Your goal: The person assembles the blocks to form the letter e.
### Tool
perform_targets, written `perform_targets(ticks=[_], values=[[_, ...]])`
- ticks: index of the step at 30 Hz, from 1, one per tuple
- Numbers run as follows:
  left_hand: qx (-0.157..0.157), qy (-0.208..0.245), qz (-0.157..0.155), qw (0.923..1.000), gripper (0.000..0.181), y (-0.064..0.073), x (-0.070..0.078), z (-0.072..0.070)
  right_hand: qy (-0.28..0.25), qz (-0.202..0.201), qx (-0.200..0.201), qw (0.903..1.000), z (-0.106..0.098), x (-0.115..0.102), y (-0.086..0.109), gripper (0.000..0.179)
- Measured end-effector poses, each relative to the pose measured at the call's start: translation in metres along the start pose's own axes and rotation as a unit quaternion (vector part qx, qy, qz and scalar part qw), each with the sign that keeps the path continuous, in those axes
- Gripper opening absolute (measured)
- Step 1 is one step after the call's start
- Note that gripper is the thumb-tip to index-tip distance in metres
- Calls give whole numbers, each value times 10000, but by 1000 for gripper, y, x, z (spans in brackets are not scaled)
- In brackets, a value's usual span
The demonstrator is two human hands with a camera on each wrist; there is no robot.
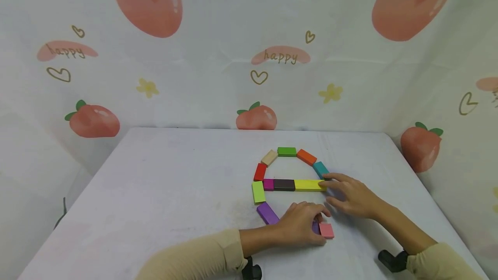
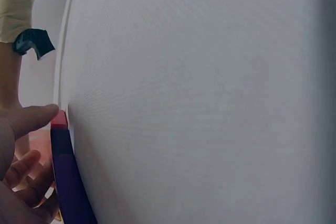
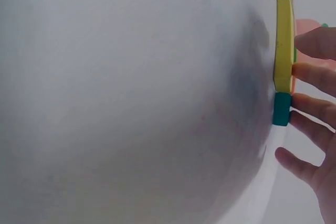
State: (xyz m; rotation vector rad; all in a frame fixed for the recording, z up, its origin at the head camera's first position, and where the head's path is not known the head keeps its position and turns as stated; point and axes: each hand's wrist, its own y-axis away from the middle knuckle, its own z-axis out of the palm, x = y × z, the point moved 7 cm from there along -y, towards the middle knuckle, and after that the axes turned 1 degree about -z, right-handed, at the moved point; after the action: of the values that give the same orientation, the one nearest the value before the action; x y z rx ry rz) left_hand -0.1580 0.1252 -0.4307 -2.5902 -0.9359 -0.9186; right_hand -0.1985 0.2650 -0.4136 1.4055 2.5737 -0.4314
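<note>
Flat coloured blocks on the white table form a rounded outline with a straight bar across it. My right hand (image 1: 352,195) lies at the bar's right end, its extended fingertips touching the yellow block (image 1: 307,185) and the teal block (image 3: 282,108). My left hand (image 1: 297,224) is over the lower curve, covering part of it. Its thumb (image 2: 34,118) is at the pink block (image 1: 327,230), with the other fingers bent loosely across from it. A purple block (image 1: 267,213) shows left of that hand; a darker purple block (image 2: 73,187) continues beside the fingers.
Black (image 1: 284,185) and magenta (image 1: 268,184) blocks continue the bar leftward. Lime (image 1: 258,192), red (image 1: 260,172), beige (image 1: 269,157), green (image 1: 286,151) and orange (image 1: 306,157) blocks make the upper curve. A peach-printed cloth (image 1: 202,77) hangs behind the table (image 1: 155,185).
</note>
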Motion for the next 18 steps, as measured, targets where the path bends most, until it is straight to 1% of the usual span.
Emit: perform_targets(ticks=[4,6,8,10,13,16,18], values=[[-86,-65,65,9999,50,2,0,-5,-29,58,-71,10000,-2,0,-3,37],[-102,-77,88,9999,49,2,-2,-12,-79,53,-96,9999,-3,0,-5,35],[-26,-38,80,10000,46,2,-7,-22,-138,53,-137,9998,-3,0,-6,32],[132,52,46,9999,43,3,-14,-37,-191,49,-159,9997,-3,1,-8,32],[477,202,-73,9986,39,7,-30,-63,-247,87,-191,9995,-4,2,-9,34],[873,231,-243,9956,37,13,-52,-91,-267,169,-145,9994,-7,4,-8,38],[1158,114,-422,9923,37,18,-70,-110,-221,254,-92,9994,-11,7,-6,42]])
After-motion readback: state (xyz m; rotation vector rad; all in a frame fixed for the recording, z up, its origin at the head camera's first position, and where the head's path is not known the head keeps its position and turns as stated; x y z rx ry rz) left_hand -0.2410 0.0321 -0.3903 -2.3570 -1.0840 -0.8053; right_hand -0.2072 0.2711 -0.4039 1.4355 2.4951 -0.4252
